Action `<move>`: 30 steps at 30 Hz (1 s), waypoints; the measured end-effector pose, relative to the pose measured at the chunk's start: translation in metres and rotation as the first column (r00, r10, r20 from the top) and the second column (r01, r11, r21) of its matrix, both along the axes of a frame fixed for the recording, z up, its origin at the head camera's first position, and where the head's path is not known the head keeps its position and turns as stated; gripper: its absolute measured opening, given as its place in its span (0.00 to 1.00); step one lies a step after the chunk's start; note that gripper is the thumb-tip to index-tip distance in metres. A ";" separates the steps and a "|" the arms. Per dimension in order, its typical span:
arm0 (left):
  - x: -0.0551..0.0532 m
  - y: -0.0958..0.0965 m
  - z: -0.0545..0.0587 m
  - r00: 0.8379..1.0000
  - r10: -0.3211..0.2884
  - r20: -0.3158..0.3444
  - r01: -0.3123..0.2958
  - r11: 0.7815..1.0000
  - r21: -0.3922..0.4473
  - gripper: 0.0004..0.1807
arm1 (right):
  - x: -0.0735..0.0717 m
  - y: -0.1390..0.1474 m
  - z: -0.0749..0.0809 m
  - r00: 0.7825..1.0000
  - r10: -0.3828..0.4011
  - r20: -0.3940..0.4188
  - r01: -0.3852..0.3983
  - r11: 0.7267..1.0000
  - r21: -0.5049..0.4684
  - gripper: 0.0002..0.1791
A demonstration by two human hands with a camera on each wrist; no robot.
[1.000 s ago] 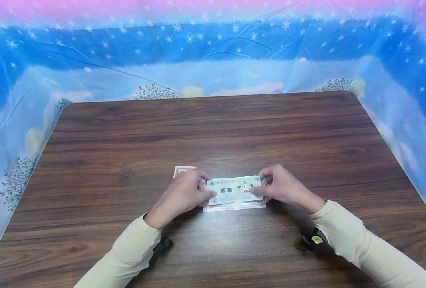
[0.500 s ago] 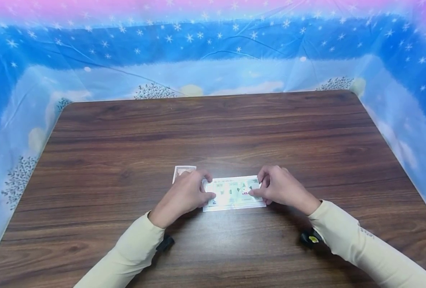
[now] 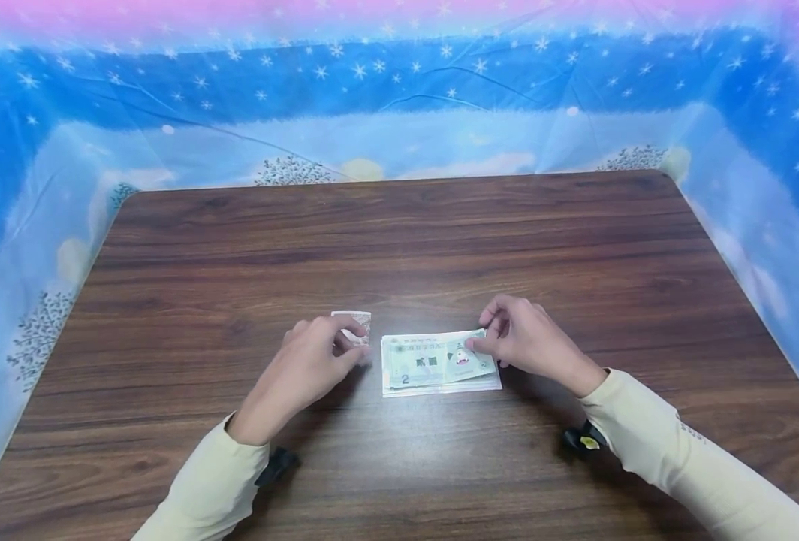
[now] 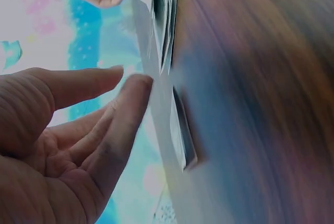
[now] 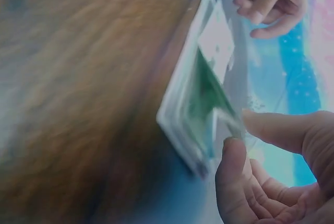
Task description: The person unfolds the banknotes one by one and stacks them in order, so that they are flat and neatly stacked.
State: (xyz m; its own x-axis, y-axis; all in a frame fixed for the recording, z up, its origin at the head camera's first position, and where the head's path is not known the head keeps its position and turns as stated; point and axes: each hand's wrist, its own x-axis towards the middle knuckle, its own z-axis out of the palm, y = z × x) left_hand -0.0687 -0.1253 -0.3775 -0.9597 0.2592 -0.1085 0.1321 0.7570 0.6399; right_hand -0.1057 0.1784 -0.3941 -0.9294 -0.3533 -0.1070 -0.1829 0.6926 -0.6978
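A stack of banknotes (image 3: 399, 392) lies on the table in the head view. On top is a green banknote (image 3: 418, 368) marked with a 2 and a small cartoon figure. My right hand (image 3: 531, 346) pinches this green note at its right end between thumb and finger. In the right wrist view, that end of the green banknote (image 5: 209, 93) is lifted off the stack (image 5: 180, 98). Left of the stack, my left hand (image 3: 308, 368) holds nothing, its thumb and fingers apart. Partly hidden behind its fingers lies a reddish note (image 3: 361, 321).
A brown wood-grain table (image 3: 399, 248) bears everything. Around its far and side edges hangs a blue and pink cloth (image 3: 399, 83) with a snowflake print. Dark wrist devices (image 3: 583, 439) sit under both cuffs.
My left hand has let go of the green note's left end and moved left, toward the reddish note. My right hand stays at the note's right end; the note now lies slightly tilted.
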 end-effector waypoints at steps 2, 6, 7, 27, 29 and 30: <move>0.002 -0.005 0.000 0.999 -0.004 -0.049 0.003 1.000 -0.021 0.10 | -0.003 -0.004 0.003 0.999 0.009 -0.036 -0.009 1.000 -0.004 0.16; 0.008 -0.012 0.001 0.996 -0.004 -0.093 0.000 0.999 -0.048 0.11 | -0.009 -0.013 0.010 0.996 0.021 -0.086 -0.019 1.000 0.025 0.15; 0.009 -0.013 0.001 0.995 -0.006 -0.095 0.001 0.999 -0.054 0.11 | -0.010 -0.015 0.012 0.996 0.027 -0.089 -0.025 0.999 0.030 0.15; 0.014 -0.012 -0.003 0.977 -0.105 -0.187 0.092 0.993 -0.074 0.15 | -0.013 -0.006 0.001 1.000 0.014 0.027 -0.016 0.998 0.060 0.12; 0.015 -0.005 -0.005 0.951 -0.190 -0.243 0.176 0.981 -0.079 0.18 | -0.013 -0.004 -0.002 1.000 0.017 0.010 -0.017 0.998 0.059 0.11; 0.015 -0.001 -0.006 0.934 -0.243 -0.262 0.228 0.970 -0.089 0.19 | -0.013 -0.004 -0.003 1.000 0.017 0.005 -0.017 0.998 0.058 0.11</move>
